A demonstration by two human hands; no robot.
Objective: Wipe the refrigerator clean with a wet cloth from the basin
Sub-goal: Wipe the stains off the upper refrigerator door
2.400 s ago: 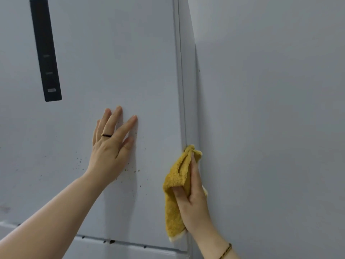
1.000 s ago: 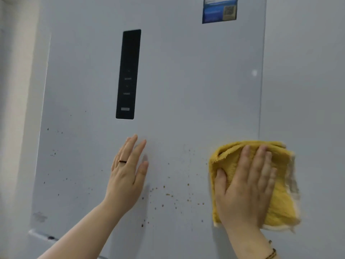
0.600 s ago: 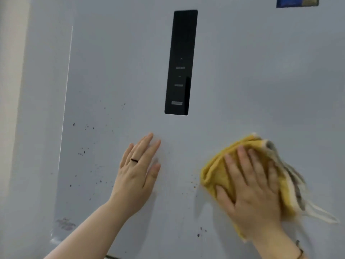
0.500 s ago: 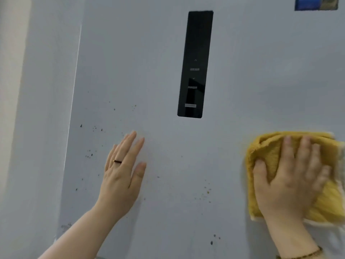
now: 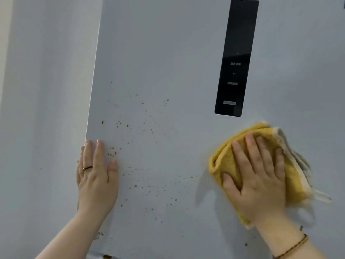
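Pressing flat, the right hand (image 5: 258, 176) spreads straight fingers (image 5: 252, 148) over the yellow cloth (image 5: 225, 165) (folded) on the refrigerator door (image 5: 168, 62), below its black panel (image 5: 236, 57); left hand (image 5: 96, 176) rests open-palmed, far left of that panel, beside brown specks (image 5: 149, 184).

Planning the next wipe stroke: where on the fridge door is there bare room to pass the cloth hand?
Free: the speckled door between the left hand and the cloth under the right hand, and the clean stretch left of the black control panel. Tight: the cloth's top sits just below that panel.
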